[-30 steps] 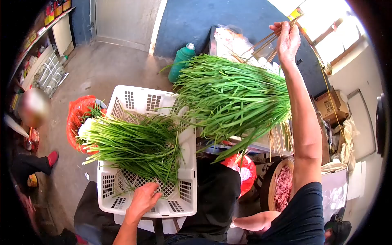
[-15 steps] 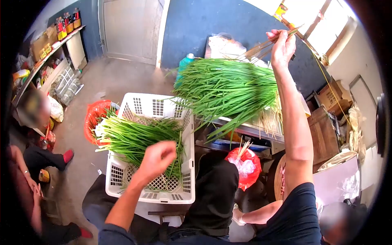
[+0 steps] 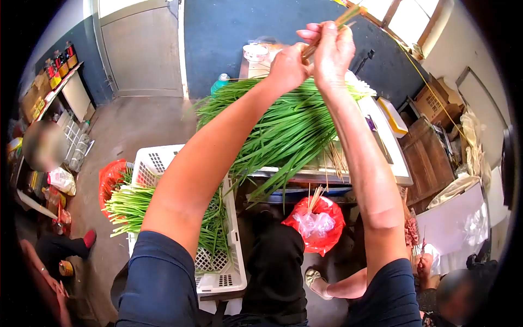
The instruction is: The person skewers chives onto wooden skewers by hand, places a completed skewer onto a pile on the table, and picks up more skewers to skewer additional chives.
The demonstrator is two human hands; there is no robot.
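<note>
Both of my hands are raised at the top centre, above the far edge of a large pile of green chives [image 3: 272,131] on a table. My right hand [image 3: 333,52] is closed round a thin bundle of brown stalks [image 3: 346,17] whose ends stick out at upper right. Against its near side, my left hand [image 3: 289,66] is closed at the lower part of the same bundle. Beneath my left arm, a white plastic basket [image 3: 234,267] holds more chives [image 3: 129,210], their pale ends toward the left.
A red bag-lined bin [image 3: 321,240] with sticks stands below the table [image 3: 400,163]. Another red bag [image 3: 110,185] is left of the basket. A green bottle [image 3: 220,84] stands behind the chives. People sit at far left and lower right, one person's hands [image 3: 424,264] holding a skewer.
My left hand has risen from the basket to the bundle beside my right hand. The view has shifted, and the basket now appears lower and farther left.
</note>
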